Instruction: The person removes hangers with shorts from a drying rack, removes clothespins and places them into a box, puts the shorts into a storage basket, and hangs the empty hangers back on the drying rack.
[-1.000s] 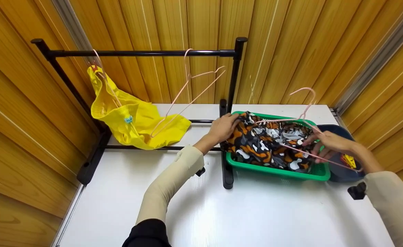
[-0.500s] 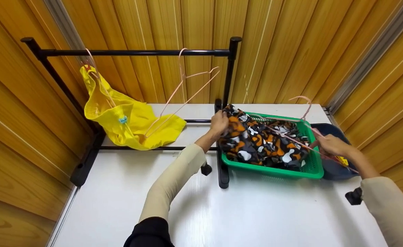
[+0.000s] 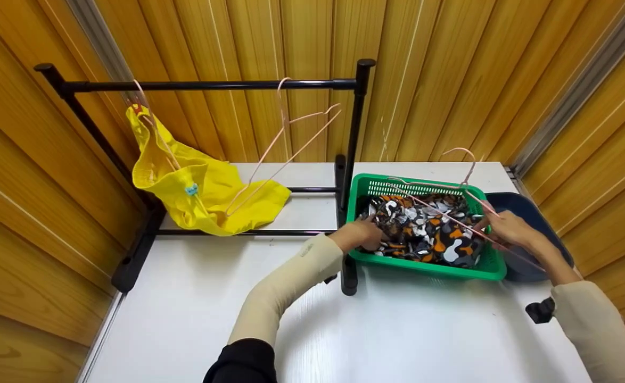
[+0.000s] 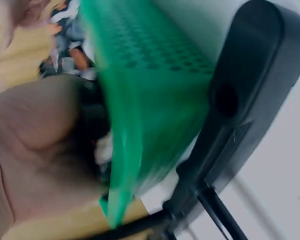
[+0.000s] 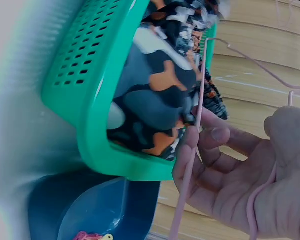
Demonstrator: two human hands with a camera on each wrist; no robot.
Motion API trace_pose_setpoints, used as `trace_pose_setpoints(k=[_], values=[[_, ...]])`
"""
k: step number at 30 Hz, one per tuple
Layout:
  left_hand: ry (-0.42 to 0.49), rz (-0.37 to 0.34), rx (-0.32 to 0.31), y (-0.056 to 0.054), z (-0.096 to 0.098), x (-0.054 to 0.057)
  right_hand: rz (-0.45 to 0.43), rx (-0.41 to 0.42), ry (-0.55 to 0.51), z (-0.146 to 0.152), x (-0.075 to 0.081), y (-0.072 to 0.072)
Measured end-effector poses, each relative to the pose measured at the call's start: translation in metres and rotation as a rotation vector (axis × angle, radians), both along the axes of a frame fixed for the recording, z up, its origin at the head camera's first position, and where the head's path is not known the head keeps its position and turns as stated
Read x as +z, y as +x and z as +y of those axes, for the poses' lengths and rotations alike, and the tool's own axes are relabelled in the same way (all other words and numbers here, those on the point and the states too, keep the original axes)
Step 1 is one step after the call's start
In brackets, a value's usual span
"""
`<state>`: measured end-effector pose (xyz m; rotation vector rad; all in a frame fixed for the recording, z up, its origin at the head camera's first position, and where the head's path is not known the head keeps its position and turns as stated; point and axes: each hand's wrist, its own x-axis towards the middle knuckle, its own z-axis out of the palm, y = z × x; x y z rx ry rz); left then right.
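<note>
A camouflage-print garment (image 3: 429, 229) in black, orange, white and grey lies bunched in the green basket (image 3: 429, 270). My left hand (image 3: 363, 234) reaches over the basket's left end into the cloth; its fingertips are hidden there, and I cannot tell whether they grip. In the left wrist view the hand (image 4: 40, 145) is blurred beside the basket wall. My right hand (image 3: 512, 231) holds a pink wire clothes hanger (image 3: 445, 214) over the basket's right side. In the right wrist view, fingers (image 5: 190, 150) curl at the hanger's wire, close to the garment.
A black clothes rack (image 3: 211, 85) stands left of the basket, its right foot (image 3: 349, 276) close by. Yellow clothing (image 3: 211, 186) hangs there on one hanger, with a bare pink hanger (image 3: 283, 138) beside it. A dark blue bin (image 3: 531, 223) sits right of the basket, holding small coloured items (image 5: 92, 235).
My left hand lifted the garment's left end up over the rim, then lowered into the basket, where the cloth now lies bunched. The right hand keeps the hanger, which has tipped lower.
</note>
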<state>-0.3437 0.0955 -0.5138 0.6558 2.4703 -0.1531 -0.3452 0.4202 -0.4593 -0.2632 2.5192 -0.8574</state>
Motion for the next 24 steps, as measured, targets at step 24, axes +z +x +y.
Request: trace_pose_setpoints(k=[24], values=[[0.649,0.269,-0.082,0.011,-0.118,0.093,0.197,0.042,0.088,-0.011,0.032,0.054]])
